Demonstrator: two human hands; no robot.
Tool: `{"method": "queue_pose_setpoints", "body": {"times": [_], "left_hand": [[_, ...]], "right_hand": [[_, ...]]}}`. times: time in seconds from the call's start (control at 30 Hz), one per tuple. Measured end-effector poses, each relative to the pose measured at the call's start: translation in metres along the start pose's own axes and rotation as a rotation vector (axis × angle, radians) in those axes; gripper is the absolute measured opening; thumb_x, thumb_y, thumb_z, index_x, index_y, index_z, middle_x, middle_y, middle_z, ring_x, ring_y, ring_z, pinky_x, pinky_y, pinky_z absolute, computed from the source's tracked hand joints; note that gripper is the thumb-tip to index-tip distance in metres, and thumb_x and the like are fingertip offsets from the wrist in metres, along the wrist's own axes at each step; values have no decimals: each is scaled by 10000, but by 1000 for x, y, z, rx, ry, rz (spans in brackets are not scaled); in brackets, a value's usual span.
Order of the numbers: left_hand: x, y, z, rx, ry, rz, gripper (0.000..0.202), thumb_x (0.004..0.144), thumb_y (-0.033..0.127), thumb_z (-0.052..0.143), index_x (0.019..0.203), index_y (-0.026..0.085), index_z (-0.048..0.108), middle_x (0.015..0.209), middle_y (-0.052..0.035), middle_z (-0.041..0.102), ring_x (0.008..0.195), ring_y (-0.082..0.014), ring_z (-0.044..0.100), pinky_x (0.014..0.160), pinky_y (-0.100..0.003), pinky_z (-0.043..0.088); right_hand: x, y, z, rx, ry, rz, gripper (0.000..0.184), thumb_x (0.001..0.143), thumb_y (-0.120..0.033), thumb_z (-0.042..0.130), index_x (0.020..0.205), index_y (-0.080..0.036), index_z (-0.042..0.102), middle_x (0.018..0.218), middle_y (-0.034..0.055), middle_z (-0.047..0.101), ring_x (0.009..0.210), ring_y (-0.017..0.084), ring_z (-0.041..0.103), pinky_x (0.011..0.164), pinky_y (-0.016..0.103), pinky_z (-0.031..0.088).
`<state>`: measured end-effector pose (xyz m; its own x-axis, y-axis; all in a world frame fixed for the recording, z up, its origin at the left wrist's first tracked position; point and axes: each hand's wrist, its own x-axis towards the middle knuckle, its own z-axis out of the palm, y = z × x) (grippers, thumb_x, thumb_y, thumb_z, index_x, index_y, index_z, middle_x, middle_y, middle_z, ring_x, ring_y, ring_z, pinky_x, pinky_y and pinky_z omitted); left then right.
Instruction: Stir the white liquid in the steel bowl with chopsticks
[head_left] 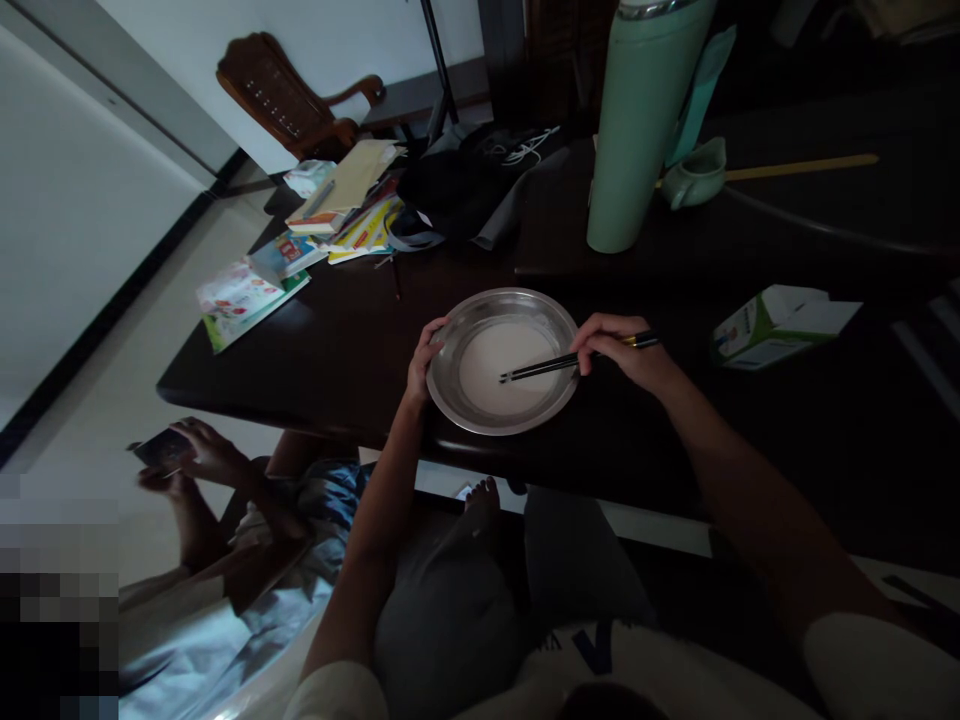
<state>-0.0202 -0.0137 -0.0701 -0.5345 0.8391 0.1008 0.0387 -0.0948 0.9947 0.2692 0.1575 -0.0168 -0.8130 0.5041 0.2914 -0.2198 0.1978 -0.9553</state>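
A round metal bowl (444, 392) stands on the dark table near its front edge. Pale, milky liquid (491, 355) covers its bottom. My left hand (425, 362) grips the bowl's left rim, its fingers curled over the outside. In my right hand (616, 345) is a pair of dark chopsticks (544, 367), pinched at the bowl's right rim. They slant down to the left, and their tips are at the liquid near the middle of the bowl. Whether the tips dip under the surface is hard to tell.
An opened green-and-white carton (780, 325) lies to the right. Behind stand a tall green flask (645, 125) and a small pitcher (696, 175). Books (352, 185) and a black bag (457, 185) lie at the back left. At left, another person's hands (191, 450) hold a phone (161, 447).
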Motion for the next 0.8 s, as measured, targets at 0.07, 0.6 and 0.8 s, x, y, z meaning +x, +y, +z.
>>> {"method": "queue_pose_setpoints", "body": {"times": [0.07,0.6,0.8], "left_hand": [[0,0,0,-12,1,-5,392,808,422,644,1165,260,637,1227,-39,639,1149,-266,599,965,-368,485],[0,0,1,-30,17,-26,415,789,436,661,1162,256,639,1213,-47,650,1114,-271,615,924,-369,510],[1,0,2,-12,26,-24,387,805,422,645,1155,256,638,1205,-47,643,1140,-275,606,932,-369,508]], "right_hand": [[0,1,4,-13,-50,6,178,899,-171,540,830,-200,701,642,-9,702,633,141,677,675,305,543],[0,1,7,-53,-21,21,181,904,-170,538,844,-205,705,701,1,728,702,147,695,710,305,540],[0,-1,-2,-49,48,-1,194,888,-139,537,808,-207,701,596,-21,681,603,140,657,686,314,531]]}}
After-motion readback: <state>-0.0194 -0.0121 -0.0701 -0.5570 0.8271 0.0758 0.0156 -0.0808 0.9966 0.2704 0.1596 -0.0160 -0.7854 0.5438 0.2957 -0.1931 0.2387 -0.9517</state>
